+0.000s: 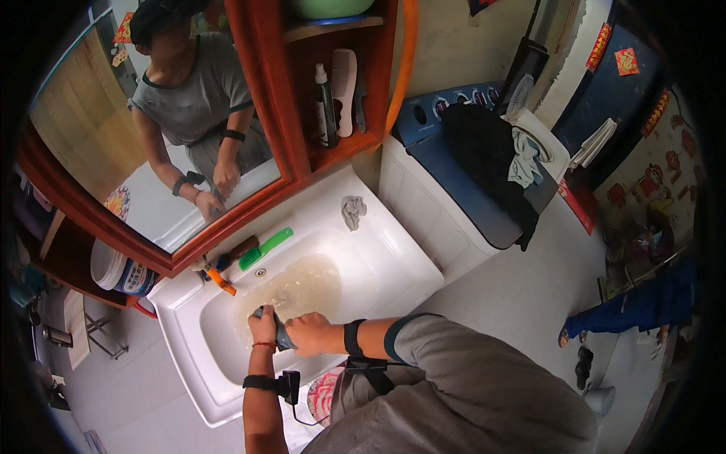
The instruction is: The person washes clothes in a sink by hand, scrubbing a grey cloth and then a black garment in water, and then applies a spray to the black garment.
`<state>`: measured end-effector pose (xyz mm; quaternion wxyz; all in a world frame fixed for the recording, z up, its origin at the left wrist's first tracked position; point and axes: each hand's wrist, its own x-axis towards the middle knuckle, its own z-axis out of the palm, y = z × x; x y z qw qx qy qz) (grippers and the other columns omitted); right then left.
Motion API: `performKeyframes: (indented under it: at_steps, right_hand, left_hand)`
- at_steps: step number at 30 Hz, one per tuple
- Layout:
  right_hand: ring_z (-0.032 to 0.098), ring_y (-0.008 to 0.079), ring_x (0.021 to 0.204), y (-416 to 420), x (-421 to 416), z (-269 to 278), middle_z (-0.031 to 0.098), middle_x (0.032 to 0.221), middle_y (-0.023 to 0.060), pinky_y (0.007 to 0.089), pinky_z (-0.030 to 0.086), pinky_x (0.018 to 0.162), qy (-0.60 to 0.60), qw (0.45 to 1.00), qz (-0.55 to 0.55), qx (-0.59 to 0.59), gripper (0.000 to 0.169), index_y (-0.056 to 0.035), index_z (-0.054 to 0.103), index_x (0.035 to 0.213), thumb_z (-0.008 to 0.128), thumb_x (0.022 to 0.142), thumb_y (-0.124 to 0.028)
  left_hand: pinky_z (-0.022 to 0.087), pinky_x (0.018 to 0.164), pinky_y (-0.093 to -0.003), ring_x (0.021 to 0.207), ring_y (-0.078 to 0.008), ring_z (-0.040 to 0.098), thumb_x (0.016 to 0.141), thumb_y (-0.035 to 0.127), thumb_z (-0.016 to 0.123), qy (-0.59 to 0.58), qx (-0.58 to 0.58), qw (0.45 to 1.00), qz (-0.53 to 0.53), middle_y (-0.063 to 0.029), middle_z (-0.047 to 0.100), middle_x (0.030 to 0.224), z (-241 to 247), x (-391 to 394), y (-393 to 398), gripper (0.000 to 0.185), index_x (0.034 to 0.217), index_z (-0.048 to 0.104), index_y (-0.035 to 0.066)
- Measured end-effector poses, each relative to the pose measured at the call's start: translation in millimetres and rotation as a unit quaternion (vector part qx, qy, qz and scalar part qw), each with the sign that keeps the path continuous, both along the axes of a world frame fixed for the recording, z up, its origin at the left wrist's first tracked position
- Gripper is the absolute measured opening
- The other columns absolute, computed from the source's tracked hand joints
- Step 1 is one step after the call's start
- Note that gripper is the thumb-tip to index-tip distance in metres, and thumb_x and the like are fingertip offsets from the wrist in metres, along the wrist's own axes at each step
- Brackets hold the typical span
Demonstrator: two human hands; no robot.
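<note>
A small dark grey wet cloth (282, 333) is stretched between my two hands. My left hand (262, 327) grips its upper end, and my right hand (309, 333) is closed on it from the right. Both hands are over the near part of a white washbasin (391, 284). Cloudy, brownish water (309, 281) stands in the bowl beyond them. What kind of garment the cloth is, I cannot tell.
On the basin ledge lie a green brush (266, 249) and a crumpled grey cloth (353, 212), near an orange-handled tap (220, 281). A red-framed mirror cabinet (227, 249) overhangs the back. To the right stands a washing machine (442, 187) with black clothing (482, 153) on it.
</note>
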<state>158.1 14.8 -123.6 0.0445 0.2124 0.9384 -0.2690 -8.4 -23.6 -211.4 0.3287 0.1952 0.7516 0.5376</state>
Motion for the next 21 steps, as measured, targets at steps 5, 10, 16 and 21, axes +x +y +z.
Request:
performKeyframes:
  at_steps: [5,10,16,21]
  right_hand:
    - [0.066,0.0338,0.086,29.6,18.2,-24.3,0.065,0.094,0.0234,0.0410,0.052,0.077,0.028,0.976,-0.131,-0.170,0.055,0.0056,0.056,0.105,0.074,0.066,-0.028]
    - [0.063,0.0232,0.090,114.3,102.7,85.5,0.065,0.097,0.0172,0.0342,0.050,0.078,0.173,0.904,-0.145,-0.364,0.055,0.0064,0.055,0.108,0.078,0.066,-0.021]
    - [0.062,0.0164,0.091,193.1,304.4,230.6,0.065,0.102,0.0102,0.0322,0.050,0.082,0.430,0.817,-0.239,-0.301,0.041,0.0010,0.061,0.109,0.076,0.073,-0.012]
    - [0.060,0.0184,0.103,267.2,469.6,240.6,0.063,0.112,0.0104,0.0322,0.049,0.089,0.662,0.577,-0.444,-0.181,0.045,-0.0006,0.057,0.118,0.073,0.079,-0.018]
  left_hand:
    - [0.047,0.066,-0.0329,0.072,-0.0188,0.057,0.087,0.038,0.061,-0.239,0.069,0.968,-0.034,-0.0079,0.061,0.082,0.5,19.7,14.2,0.035,0.092,0.060,0.003]
    - [0.048,0.085,-0.0418,0.100,-0.0260,0.058,0.088,0.057,0.053,-0.427,0.113,0.893,-0.088,-0.0122,0.060,0.108,88.7,50.8,1.7,0.054,0.119,0.052,0.013]
    - [0.048,0.078,-0.0361,0.094,-0.0204,0.059,0.088,0.050,0.057,-0.385,0.123,0.909,0.103,-0.0052,0.061,0.103,32.7,42.2,-50.6,0.043,0.112,0.054,0.014]
    - [0.048,0.073,-0.0344,0.084,-0.0181,0.060,0.089,0.045,0.057,-0.388,0.109,0.898,0.175,-0.0020,0.062,0.095,34.4,99.2,-16.3,0.039,0.111,0.054,0.012]
